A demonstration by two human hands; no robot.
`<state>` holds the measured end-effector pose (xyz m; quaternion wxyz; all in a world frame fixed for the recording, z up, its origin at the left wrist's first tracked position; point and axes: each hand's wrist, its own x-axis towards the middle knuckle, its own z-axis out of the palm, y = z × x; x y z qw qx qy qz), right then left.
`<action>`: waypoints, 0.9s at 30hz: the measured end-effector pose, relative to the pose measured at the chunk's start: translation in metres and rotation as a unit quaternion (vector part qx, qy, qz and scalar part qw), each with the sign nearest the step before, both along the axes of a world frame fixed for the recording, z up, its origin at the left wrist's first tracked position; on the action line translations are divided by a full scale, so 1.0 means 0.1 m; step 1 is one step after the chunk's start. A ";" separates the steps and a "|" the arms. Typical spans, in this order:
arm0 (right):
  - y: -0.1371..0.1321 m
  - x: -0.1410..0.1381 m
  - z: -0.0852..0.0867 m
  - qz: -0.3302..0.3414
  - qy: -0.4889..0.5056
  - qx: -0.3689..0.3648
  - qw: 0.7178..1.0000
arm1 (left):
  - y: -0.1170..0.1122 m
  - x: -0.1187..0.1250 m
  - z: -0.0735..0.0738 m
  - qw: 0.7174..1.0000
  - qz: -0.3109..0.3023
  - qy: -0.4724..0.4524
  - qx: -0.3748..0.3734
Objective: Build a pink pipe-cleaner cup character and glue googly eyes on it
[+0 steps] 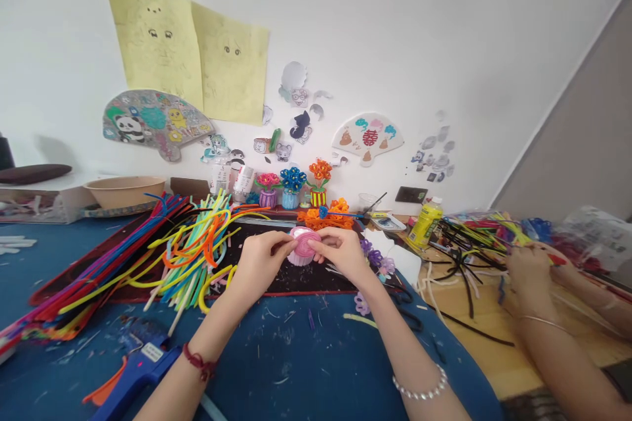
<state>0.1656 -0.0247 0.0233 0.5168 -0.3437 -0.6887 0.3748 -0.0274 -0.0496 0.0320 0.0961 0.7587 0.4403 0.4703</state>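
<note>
Desk [494,358] under blue mat [59,289], black mat [316,286] laid over it at centre. Colored pipe cleaners [192,256] fanned left of centre, glue gun [143,362] at front left. Co-worker's hand [530,279] well off to right, among black pipe cleaners [467,253]. Left hand [259,262] and right hand [340,253] narrow, both pinching pink pipe-cleaner cup [302,245] above black mat, cup about midway between them, round top tilted up; right fingertips [318,247] across top, left ones at rim.
</note>
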 end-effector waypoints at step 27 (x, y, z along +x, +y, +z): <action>-0.06 -0.11 0.03 0.063 0.046 -0.049 0.996 | 0.02 0.00 -0.02 0.988 0.019 -0.144 -0.059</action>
